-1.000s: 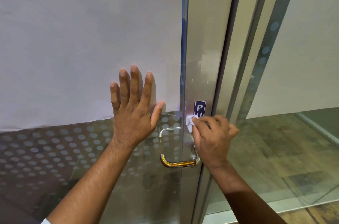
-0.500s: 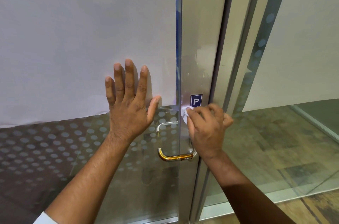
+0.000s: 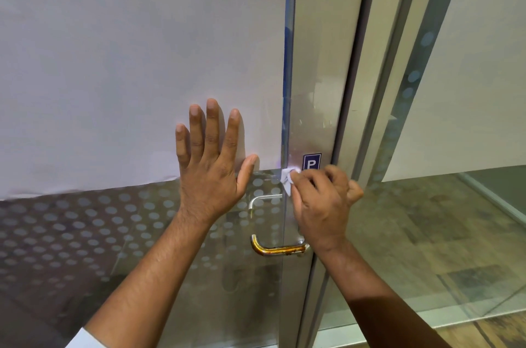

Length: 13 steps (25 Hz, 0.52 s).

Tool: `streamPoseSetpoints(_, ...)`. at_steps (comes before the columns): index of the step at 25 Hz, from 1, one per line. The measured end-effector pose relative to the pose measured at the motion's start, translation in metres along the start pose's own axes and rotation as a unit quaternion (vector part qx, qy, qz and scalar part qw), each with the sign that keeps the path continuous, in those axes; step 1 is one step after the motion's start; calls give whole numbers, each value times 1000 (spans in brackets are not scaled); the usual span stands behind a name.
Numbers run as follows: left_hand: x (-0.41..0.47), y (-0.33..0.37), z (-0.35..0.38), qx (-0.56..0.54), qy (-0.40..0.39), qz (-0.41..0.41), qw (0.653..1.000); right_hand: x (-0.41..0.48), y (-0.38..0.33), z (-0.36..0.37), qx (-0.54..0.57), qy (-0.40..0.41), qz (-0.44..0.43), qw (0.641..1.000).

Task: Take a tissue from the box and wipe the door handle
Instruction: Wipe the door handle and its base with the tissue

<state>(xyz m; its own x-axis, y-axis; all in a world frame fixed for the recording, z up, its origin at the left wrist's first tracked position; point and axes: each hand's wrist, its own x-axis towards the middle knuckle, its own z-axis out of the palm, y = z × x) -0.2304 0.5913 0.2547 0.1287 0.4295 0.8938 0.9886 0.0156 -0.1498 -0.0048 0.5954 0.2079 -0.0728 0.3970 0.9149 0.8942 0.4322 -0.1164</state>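
Observation:
A curved metal door handle (image 3: 273, 249) with a brassy lower bend is fixed to a glass door (image 3: 142, 233). My right hand (image 3: 321, 205) is closed around the handle's upper part, holding a crumpled white tissue (image 3: 288, 178) against it; only a bit of tissue shows above the fingers. My left hand (image 3: 210, 165) lies flat on the glass to the left of the handle, fingers spread and pointing up. The tissue box is out of view.
White paper (image 3: 128, 63) covers the upper glass; dotted frosting fills the lower part. A small blue sign with a "P" (image 3: 311, 162) sits just above my right hand. A metal door frame (image 3: 367, 91) and a fixed glass panel (image 3: 427, 233) stand to the right.
My right hand with the tissue has slid a little up the handle, covering more of the blue sign. My left hand stays pressed flat on the glass.

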Motion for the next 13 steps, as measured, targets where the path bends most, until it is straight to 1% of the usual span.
streamPoseSetpoints(2,0,0,1,1,0,1,1000,-13,2,-3,-8,-18,-9,1000)
streamPoseSetpoints(3,0,0,1,3,2,2,1000,-14,6,-5,-14,-13,-4,1000)
streamPoseSetpoints(6,0,1,3,5,6,2,1000,9,11,-8,-13,42,36,998)
streamPoseSetpoints(8,-1,1,4,5,8,1,1000,26,3,-7,-11,69,40,997)
streamPoseSetpoints(10,-1,0,4,5,9,1,1000,26,-8,-5,1,60,20,998)
streamPoseSetpoints(13,-1,-1,3,2,8,2,1000,7,-7,-8,2,18,6,1000)
